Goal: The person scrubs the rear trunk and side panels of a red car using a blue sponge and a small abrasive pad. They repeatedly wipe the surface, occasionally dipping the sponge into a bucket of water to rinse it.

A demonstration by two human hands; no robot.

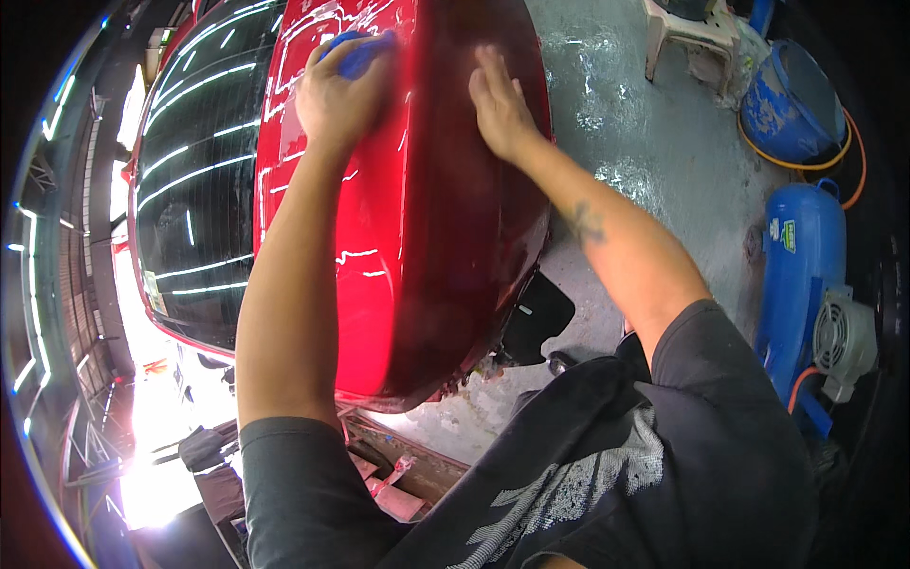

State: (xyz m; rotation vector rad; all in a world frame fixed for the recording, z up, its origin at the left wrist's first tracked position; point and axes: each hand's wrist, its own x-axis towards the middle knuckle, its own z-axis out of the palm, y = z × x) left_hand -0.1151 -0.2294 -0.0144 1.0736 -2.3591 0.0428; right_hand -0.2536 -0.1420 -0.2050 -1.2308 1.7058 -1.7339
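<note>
A glossy red car's rear end (365,313) lies in front of me, with its dark rear window (194,180) on the left. My left hand (339,95) grips a bright blue pad or cloth (358,57) and presses it on the red panel; which of the two it is, I cannot tell. Fingers partly cover the blue piece. Resting against the darker, shaded rear face of the car is my right hand (500,102), its fingers stretched out and nothing in it.
At the right stand a blue drum (791,109) with orange hose, and a blue air compressor tank (801,237) with a grey motor (844,334). A pale plastic stool (697,38) is at the far right. A black flap (538,318) hangs below the bumper.
</note>
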